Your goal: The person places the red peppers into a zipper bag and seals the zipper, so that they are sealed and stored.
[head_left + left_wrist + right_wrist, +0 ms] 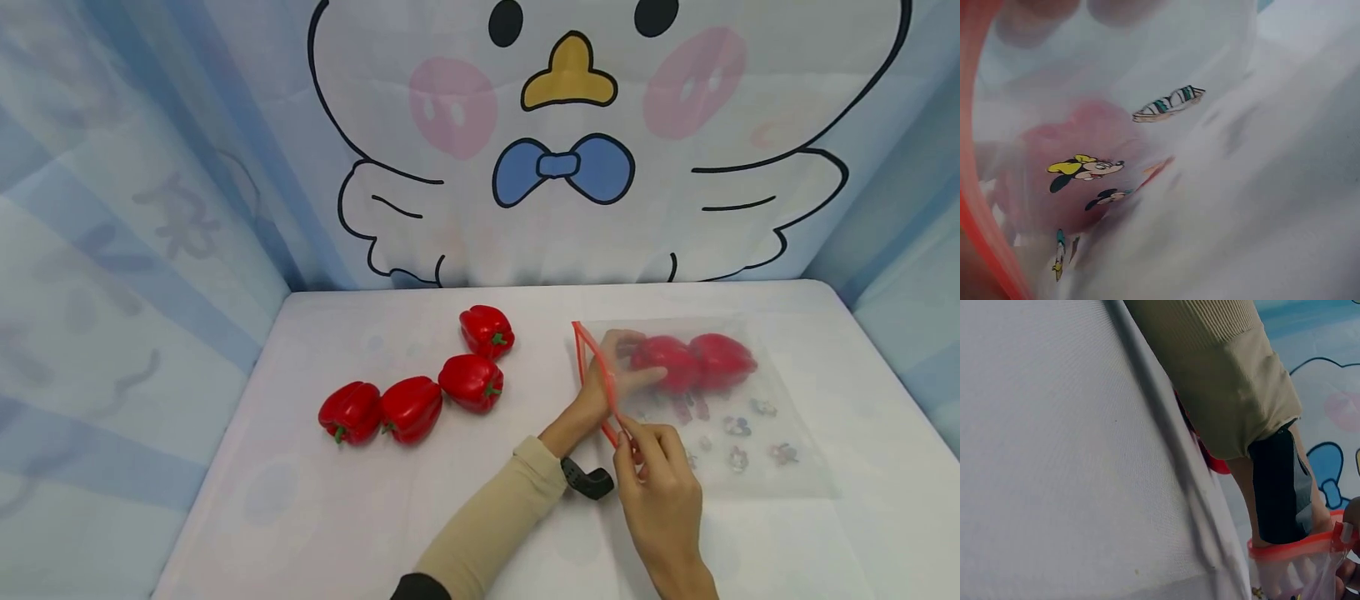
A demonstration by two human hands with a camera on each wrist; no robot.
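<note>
My left hand point(611, 371) reaches through the mouth of a clear zip bag point(780, 417). Its thumb and fingers are spread at the near end of a red bell pepper point(665, 364) inside. A second bell pepper point(722, 362) lies against that one, also in the bag. Two blurred fingertips point(1035, 22) show at the top of the left wrist view, apart from the red shape point(1079, 169) behind the printed film. With thumb and fingers, my right hand point(663, 492) pinches the bag's orange-red zip edge point(606, 375) at its lower corner.
On the white table point(300, 525), left of the bag, lie more bell peppers: one at the back point(487, 331), one just before it point(471, 382), and two side by side, the middle one point(411, 409) and the leftmost point(350, 412). A printed curtain point(570, 233) hangs behind.
</note>
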